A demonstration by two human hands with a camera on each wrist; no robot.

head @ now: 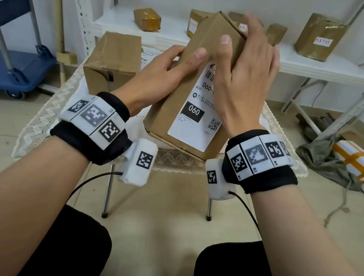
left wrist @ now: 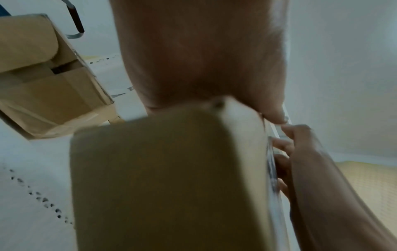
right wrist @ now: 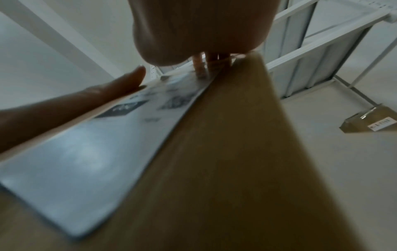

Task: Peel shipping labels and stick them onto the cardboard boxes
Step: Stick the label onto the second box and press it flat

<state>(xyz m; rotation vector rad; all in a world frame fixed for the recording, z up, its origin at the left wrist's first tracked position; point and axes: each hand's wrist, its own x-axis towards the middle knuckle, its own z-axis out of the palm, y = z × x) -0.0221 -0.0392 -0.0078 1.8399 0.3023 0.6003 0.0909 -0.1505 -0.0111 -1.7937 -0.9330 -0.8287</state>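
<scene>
Between both hands (head: 159, 73), labelled box (head: 168, 113), tilted

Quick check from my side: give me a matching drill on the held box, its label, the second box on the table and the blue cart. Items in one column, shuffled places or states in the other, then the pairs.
Items
1. long brown cardboard box
2. white shipping label printed 060
3. taped brown cardboard box
4. blue platform cart

Places or states
A. on the floor at far left
B. tilted, gripped by the left hand
C. standing on the cloth-covered table, untouched
D. stuck flat, under the right hand

Pairs: 1-B, 2-D, 3-C, 4-A
</scene>
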